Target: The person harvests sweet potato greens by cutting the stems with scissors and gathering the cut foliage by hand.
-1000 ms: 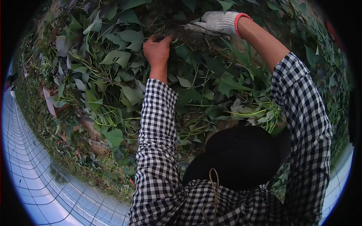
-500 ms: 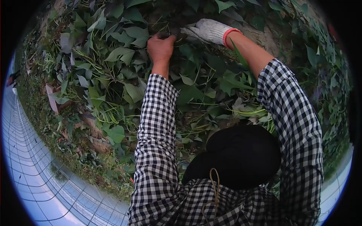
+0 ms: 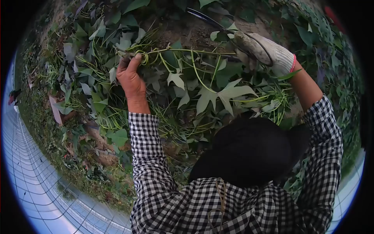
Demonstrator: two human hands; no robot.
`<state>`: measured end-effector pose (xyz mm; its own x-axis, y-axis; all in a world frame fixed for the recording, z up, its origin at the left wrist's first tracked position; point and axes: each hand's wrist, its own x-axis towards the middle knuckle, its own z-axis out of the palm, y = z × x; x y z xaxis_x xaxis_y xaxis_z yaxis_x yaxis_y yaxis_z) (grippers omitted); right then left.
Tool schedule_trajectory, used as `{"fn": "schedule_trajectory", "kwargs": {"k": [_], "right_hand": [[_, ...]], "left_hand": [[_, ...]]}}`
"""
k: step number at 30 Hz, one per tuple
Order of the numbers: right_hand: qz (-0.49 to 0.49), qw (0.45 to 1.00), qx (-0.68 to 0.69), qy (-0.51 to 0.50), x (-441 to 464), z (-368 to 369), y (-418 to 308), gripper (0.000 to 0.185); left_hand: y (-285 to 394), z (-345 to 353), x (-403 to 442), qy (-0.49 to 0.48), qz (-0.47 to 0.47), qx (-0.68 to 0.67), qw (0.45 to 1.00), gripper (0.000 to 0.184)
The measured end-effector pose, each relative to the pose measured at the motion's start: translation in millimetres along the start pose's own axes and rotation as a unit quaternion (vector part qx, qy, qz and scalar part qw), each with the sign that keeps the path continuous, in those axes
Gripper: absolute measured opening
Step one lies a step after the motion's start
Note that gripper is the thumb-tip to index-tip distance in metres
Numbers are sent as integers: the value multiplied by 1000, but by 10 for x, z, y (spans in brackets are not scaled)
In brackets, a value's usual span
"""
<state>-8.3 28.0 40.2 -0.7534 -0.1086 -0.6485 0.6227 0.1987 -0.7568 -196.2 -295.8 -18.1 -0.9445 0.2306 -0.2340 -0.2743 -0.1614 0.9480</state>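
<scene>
A long green leafy vine [image 3: 181,50] is stretched sideways between my two hands. My left hand [image 3: 131,78], bare, pinches its left end with thumb and fingers, beside a small bunch of stems. In a white knitted glove with a red cuff edge, my right hand [image 3: 270,54] is closed round a pair of scissors [image 3: 207,18]. Their blades point up and left, and a dark handle loop shows over the glove. The vine's right end reaches the gloved fingers; whether they grip it, I cannot tell. Lobed leaves [image 3: 206,97] hang from the vine.
Dense vines and leaves [image 3: 105,101] cover the ground around both hands. Bare soil [image 3: 183,33] shows beyond the vine. A black rounded shape [image 3: 249,152], its kind unclear, lies in front of my body. Gridded greenhouse-like panels [image 3: 46,191] curve along the lower left.
My hands have moved apart, left hand to the left and lower, right hand to the right and lower. The vine now spans between them, lifted above the other leaves. The scissors show more clearly.
</scene>
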Motion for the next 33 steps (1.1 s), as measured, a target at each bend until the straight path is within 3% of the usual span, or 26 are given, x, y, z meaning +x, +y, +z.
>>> {"fn": "schedule_trajectory", "kwargs": {"k": [2, 5, 6, 9, 11, 18, 26, 27, 29, 30, 32, 33], "right_hand": [[-19, 988, 151, 0, -374, 229, -3, 78], [10, 964, 252, -84, -716, 445, 90, 90], [-9, 962, 257, -96, -778, 537, 104, 111], [6, 963, 249, -100, -877, 682, 257, 110], [1, 960, 274, -60, -930, 768, 370, 104], [-38, 965, 251, -61, -1099, 764, 417, 94], [10, 980, 196, 20, -950, 763, 342, 80], [35, 977, 205, 40, -933, 777, 306, 63], [-26, 998, 39, 51, -913, 760, 278, 38], [-113, 989, -48, 86, -867, 838, 475, 30], [-237, 935, -200, 172, -736, 1012, 922, 26], [-256, 929, -202, 174, -778, 1013, 888, 28]], "left_hand": [[153, 77, 11, -60, 33, -11, 998, 22], [303, 323, -86, -110, 75, 38, 990, 20], [317, 396, -119, -124, 88, 57, 987, 20], [285, 570, -188, -133, 107, 49, 984, 21], [264, 699, -249, -144, 117, 65, 981, 21], [216, 1010, -560, -161, 128, 127, 970, 17], [201, 1121, -810, -162, 127, 162, 965, 18], [179, 1108, -825, -160, 128, 165, 965, 18], [169, 1100, -854, -142, 119, 143, 972, 19], [165, 1089, -854, -132, 115, 132, 976, 19], [98, 1024, -823, -119, 111, 120, 979, 19], [75, 995, -806, -106, 107, 112, 982, 19]]}}
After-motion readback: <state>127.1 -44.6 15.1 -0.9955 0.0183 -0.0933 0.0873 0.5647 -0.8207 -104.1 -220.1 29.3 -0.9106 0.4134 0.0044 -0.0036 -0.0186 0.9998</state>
